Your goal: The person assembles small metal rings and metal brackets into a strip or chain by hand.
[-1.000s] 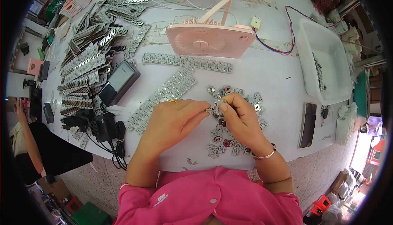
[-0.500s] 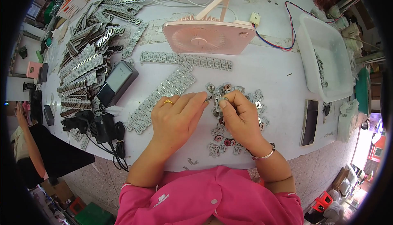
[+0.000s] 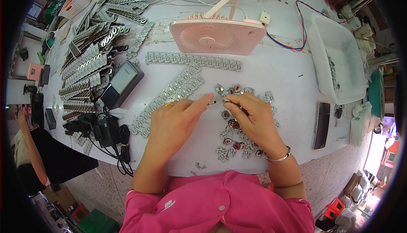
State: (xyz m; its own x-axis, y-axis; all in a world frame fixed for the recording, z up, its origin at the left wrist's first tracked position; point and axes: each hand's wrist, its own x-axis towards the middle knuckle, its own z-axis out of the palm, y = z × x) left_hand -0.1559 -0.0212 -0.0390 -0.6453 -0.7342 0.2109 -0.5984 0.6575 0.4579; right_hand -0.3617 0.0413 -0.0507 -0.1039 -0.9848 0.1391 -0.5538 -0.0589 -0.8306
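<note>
Over the table's front middle, my left hand (image 3: 171, 120), with a ring on one finger, is closed in a pinch. A small dark and silvery metal piece (image 3: 212, 103) sticks out at its fingertips. Just to the right, my right hand (image 3: 258, 120) is also pinched shut, with a bracelet on its wrist. A sliver of shiny metal shows at its fingertips, too small to tell its kind. Beneath and beside the right hand lies a loose cluster of small silvery metal pieces (image 3: 223, 153), several with round coppery or red discs. Part of the cluster is hidden by that hand.
Silvery linked strips (image 3: 174, 89) lie left of centre, with one strip (image 3: 193, 60) before a pink fan (image 3: 216, 37). Stacked strips (image 3: 87, 67), a power bank (image 3: 123, 84) and black adapters (image 3: 106, 133) fill the left. A phone (image 3: 321, 124) and white tub (image 3: 339, 63) stand right.
My hands have drawn apart slightly, the left one moving left and down. The silvery piece seen at the right fingertips is now mostly hidden, and more of the cluster shows.
</note>
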